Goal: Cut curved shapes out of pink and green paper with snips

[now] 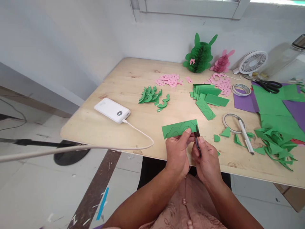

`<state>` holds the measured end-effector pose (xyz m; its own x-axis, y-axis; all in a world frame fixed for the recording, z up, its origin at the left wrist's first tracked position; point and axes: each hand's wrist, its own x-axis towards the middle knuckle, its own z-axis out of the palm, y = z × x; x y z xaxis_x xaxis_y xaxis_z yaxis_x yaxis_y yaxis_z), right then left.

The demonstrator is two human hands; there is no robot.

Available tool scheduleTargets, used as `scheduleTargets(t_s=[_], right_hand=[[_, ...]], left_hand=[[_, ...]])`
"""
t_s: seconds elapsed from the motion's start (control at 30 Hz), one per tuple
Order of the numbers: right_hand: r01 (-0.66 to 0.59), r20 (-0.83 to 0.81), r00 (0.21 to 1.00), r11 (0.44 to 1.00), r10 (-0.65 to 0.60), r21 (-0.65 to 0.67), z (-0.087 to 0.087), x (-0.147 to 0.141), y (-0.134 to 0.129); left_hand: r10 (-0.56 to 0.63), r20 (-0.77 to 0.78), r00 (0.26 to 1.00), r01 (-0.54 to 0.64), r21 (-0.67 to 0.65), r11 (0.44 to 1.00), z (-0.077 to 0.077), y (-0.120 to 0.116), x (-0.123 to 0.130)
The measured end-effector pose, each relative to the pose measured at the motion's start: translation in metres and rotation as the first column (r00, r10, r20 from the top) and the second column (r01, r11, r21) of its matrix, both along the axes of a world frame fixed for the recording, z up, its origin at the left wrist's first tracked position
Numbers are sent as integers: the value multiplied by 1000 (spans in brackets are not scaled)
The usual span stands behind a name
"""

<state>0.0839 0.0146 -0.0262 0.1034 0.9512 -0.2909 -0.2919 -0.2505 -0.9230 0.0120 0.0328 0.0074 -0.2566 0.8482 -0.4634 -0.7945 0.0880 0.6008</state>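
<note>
Between the thumb and fingers of my left hand (177, 151) is a green paper strip (173, 128) with curved outlines drawn on it. My right hand (207, 157) is closed round a pair of small dark scissors (197, 138), whose blades meet the strip's right end. Beyond my hands lie cut green paper shapes (150, 95) in a heap. A stack of green paper rectangles (209, 93) sits farther right, the nearest one (205, 109) bearing drawn curves. Small green scraps (216, 138) lie to the right of my right hand.
A white power bank (111, 109) with a cable lies at left. Pink cutouts (168, 80), a green paper rabbit (199, 57), a pink rabbit (223, 62) and a fan (253, 62) are toward the wall. At right are tape rolls (241, 89), a marker (246, 136), black-handled scissors (268, 86) and a scrap pile (278, 143).
</note>
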Motion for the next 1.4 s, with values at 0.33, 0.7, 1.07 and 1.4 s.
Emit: scheduleTargets(t_s=[0.33, 0.7, 1.07, 1.4], right_hand=[[8, 14, 1000, 1000, -8, 7, 0, 0, 0], [1, 19, 1000, 1000, -1, -6, -1, 0, 1], [-6, 41, 999, 1000, 6, -5, -2, 1, 0], [1, 35, 999, 1000, -1, 3, 1, 1, -1]], left_hand=[[0, 1, 1000, 0, -32, 999, 2, 1, -1], [-26, -22, 999, 26, 0, 1000, -2, 1, -2], [-49, -32, 998, 49, -4, 999, -1, 1, -5], [-73, -35, 997, 74, 10, 997, 0, -1, -7]])
